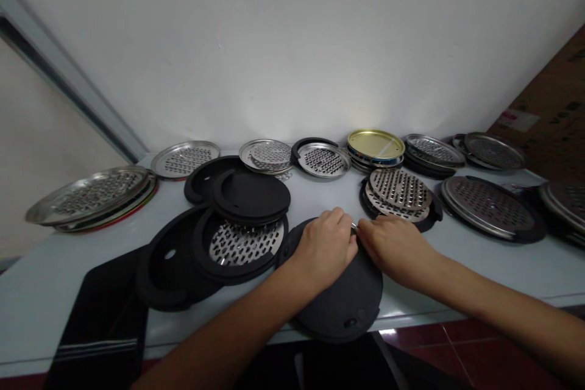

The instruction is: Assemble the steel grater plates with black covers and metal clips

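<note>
Left hand (326, 248) and right hand (397, 251) are curling tight, pinching a small metal piece (353, 228) between them; exact finger placement is hiding. It's showing above a black disc's (340, 301) far part, the disc sitting at the table's (326, 198) near edge. Metal piece is looking light, hard, maybe slippery; fingertips are suiting its ends. Black trays (253, 194) are lying left, grater plates (401, 187) behind the right hand.

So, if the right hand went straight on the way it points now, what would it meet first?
The left hand, probably, apart from a small metal piece showing between it and the right hand; depth there is unclear.
</note>
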Demonstrator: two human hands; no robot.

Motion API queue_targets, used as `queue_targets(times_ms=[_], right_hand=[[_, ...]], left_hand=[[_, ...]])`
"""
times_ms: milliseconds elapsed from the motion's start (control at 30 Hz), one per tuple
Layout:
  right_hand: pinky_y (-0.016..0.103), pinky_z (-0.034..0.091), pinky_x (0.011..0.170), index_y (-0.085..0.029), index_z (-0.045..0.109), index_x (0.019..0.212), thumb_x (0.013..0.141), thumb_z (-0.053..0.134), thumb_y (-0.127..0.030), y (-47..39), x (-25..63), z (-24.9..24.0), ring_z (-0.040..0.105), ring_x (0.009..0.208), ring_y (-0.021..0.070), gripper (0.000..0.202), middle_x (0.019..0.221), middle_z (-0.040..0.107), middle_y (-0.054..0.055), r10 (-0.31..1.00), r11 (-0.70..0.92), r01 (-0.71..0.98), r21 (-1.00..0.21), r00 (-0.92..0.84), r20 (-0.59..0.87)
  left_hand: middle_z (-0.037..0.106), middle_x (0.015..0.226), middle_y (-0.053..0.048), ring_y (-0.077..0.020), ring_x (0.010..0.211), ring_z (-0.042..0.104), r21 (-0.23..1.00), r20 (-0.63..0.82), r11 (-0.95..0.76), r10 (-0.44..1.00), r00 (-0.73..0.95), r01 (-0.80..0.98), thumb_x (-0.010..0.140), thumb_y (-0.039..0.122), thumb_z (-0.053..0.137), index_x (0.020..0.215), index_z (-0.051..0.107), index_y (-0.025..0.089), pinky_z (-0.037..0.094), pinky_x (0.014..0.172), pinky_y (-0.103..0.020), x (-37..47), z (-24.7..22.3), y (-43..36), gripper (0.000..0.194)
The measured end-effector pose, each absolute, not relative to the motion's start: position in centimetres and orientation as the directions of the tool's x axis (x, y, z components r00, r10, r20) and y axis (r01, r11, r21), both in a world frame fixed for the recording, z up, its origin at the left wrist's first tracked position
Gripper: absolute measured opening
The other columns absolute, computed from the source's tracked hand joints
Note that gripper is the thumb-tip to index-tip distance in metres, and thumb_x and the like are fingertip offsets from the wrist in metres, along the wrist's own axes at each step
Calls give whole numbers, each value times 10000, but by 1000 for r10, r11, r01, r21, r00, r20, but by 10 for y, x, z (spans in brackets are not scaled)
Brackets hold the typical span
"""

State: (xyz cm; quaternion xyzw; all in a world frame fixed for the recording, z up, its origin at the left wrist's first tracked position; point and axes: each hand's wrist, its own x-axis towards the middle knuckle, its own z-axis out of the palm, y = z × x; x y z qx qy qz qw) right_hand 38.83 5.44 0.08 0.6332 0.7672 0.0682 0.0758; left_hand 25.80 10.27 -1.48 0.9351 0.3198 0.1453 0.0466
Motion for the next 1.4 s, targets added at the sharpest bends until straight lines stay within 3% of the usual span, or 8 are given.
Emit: queue_targets(times_ms=[133, 300, 600, 833, 1067, 1400], right_hand=[[268, 309, 544, -150, 557, 783, 806, 386, -118, 55, 391, -3, 591, 661, 209, 176, 658, 618, 76, 987, 159, 970, 185, -158, -21], [258, 297, 554, -143, 560, 764, 857, 335, -186, 57, 397, -8, 576, 637, 186, 247, 665, 612, 81, 989, 149, 979, 138, -150, -5], [220, 299, 534, -168, 562, 715, 878, 339, -302, 60, 400, -14, 577, 595, 140, 307, 629, 619, 36, 992, 56, 984, -170, -36, 119], [250, 285, 550, -157, 559, 705, 888, 301, -300, 58, 393, -23, 556, 601, 163, 347, 645, 606, 67, 996, -4, 1000, -6, 5, 94], [239, 307, 589, -149, 527, 720, 881, 274, -208, 56, 396, -16, 516, 609, 147, 305, 645, 571, 53, 993, 108, 993, -38, -106, 56], [239, 276, 570, -150, 540, 709, 876, 291, -221, 57, 389, -16, 504, 594, 142, 308, 623, 554, 47, 993, 103, 995, 7, -103, 50]], left_hand=[[567, 799, -32, -173, 782, 535, 148, 261, -816, 577, 774, 559, 778, 170, 443, 793, 551, 166, 449, 696, -289, 258, -17, 102, 109], [567, 870, -51, -203, 818, 536, 182, 269, -748, 662, 700, 638, 777, 235, 453, 925, 536, 154, 459, 692, -317, 258, -16, 102, 188], [573, 877, -46, -206, 812, 547, 211, 278, -713, 700, 658, 669, 776, 271, 473, 952, 512, 167, 457, 680, -315, 256, -14, 100, 208], [563, 863, -45, -195, 795, 542, 151, 262, -738, 671, 693, 658, 796, 247, 437, 921, 553, 172, 442, 683, -309, 258, -15, 101, 186], [555, 877, -54, -212, 813, 534, 162, 238, -724, 689, 685, 671, 793, 283, 432, 962, 549, 172, 428, 705, -339, 258, -15, 102, 234], [552, 836, -66, -220, 814, 533, 158, 258, -726, 685, 681, 670, 795, 268, 423, 932, 548, 163, 420, 693, -342, 258, -14, 102, 214]])
